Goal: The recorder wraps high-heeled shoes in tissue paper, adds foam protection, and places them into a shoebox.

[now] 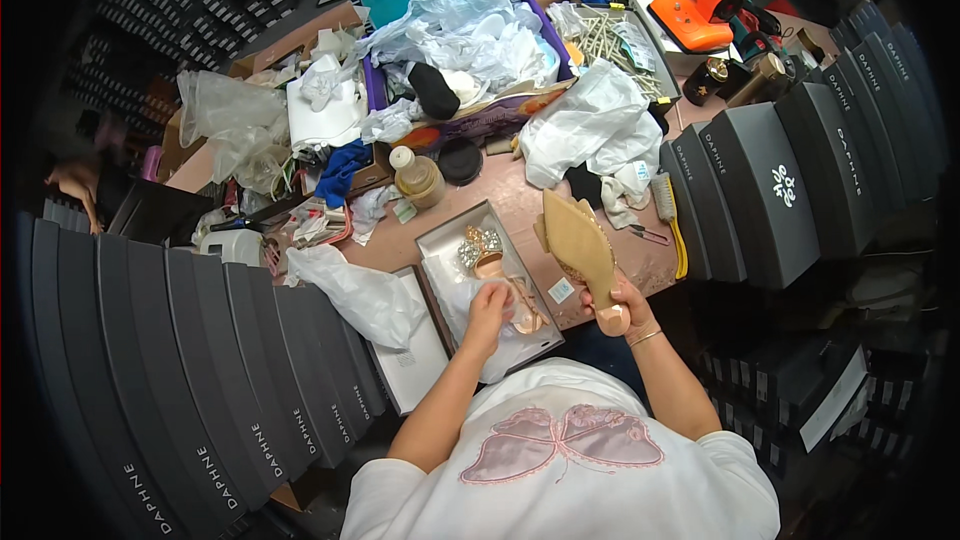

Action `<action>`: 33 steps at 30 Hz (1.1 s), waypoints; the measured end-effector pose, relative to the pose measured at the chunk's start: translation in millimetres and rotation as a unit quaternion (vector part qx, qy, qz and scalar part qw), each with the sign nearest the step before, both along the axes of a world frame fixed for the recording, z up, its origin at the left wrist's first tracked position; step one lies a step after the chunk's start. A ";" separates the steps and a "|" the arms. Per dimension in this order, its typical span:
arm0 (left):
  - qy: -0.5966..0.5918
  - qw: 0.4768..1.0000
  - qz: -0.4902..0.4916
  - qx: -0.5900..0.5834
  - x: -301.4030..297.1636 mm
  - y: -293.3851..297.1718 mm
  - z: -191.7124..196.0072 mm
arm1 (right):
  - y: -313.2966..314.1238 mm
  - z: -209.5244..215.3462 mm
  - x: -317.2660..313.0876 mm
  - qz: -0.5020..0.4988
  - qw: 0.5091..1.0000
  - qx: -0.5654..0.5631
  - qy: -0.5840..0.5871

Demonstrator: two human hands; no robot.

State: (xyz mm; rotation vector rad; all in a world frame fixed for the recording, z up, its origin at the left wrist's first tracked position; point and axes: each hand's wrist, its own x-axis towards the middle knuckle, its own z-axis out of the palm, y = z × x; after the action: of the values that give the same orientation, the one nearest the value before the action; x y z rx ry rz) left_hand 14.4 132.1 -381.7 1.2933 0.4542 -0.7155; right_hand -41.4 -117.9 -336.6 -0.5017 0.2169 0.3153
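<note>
Right hand [634, 306] gripping tan-soled shoe [584, 242] by heel end, sole facing up, holding it right of open grey box [452, 224]. Left hand [488, 312] hovering over box, fingers bunched at thin white wrapping [458, 298]; cannot tell whether pinching it. Second shoe [488, 262], jewelled, lying inside. Risk: wrapping perhaps snagging on jewels if tugged; held shoe possibly dropping and scuffing if one-handed grip slackening. Farther: bottle [418, 180] standing on pink table [515, 180], likely toppling if knocked by reaching arm.

Tan-soled shoe [582, 240] in the right hand [630, 306]
</note>
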 end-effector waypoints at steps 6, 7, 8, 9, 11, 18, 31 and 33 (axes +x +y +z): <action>0.068 0.993 -0.021 0.098 -7.5 13.5 -33.4 | -3.1 -11.4 -4.6 0.017 0.999 0.026 -0.022; 0.080 0.992 -0.017 0.098 -3.6 9.7 -35.4 | -3.5 -12.0 -3.7 0.019 0.999 0.025 -0.022; 0.083 0.991 -0.039 0.101 3.2 7.1 -38.1 | -3.4 -11.6 -1.9 0.022 0.999 0.016 -0.018; 0.087 0.989 -0.061 0.103 11.1 4.7 -41.4 | -3.0 -10.2 0.0 0.024 1.000 0.006 -0.015; 0.086 0.989 -0.069 0.100 13.0 6.5 -52.5 | 0.0 -4.9 1.6 0.030 0.999 -0.018 -0.008; 0.068 0.994 0.084 -0.022 -8.7 4.7 -27.4 | 8.1 17.2 9.9 0.049 0.993 -0.108 -0.009; 0.100 0.888 0.134 -0.429 -37.8 63.6 22.4 | 52.9 47.0 24.3 0.082 0.990 -0.112 -0.025; 0.114 0.836 0.071 -0.532 -30.4 65.0 49.3 | 58.0 45.5 23.7 0.082 0.994 -0.071 -0.027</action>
State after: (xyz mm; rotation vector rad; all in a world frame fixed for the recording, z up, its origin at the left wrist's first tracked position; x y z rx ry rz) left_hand -16.1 197.0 -332.4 0.1169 0.2534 -0.8146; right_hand -17.7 -59.9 -291.1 -0.6701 0.1453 0.4483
